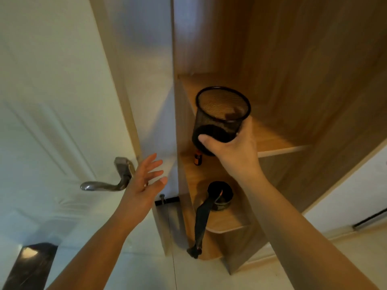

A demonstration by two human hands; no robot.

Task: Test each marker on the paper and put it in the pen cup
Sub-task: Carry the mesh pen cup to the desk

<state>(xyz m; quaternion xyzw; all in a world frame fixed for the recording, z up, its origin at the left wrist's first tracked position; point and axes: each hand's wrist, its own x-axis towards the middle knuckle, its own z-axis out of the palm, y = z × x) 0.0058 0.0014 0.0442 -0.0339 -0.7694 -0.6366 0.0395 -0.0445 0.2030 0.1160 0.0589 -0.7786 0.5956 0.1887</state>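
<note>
A black mesh pen cup (pixel 222 114) is held up in front of a wooden corner shelf (pixel 274 143), tilted a little toward me. My right hand (pixel 232 151) grips it around its lower part and base. Nothing shows inside the cup. My left hand (pixel 144 183) hovers to the left with its fingers spread and nothing in it, near the door handle. No markers or paper are in view.
A white door with a metal lever handle (pixel 104 184) stands at the left. A small brown bottle (pixel 198 158) sits on a shelf below the cup. Lower down a round tin (pixel 221 198) holds a dark strap (pixel 201 225) that hangs over the shelf edge. A dark object (pixel 29 264) lies at bottom left.
</note>
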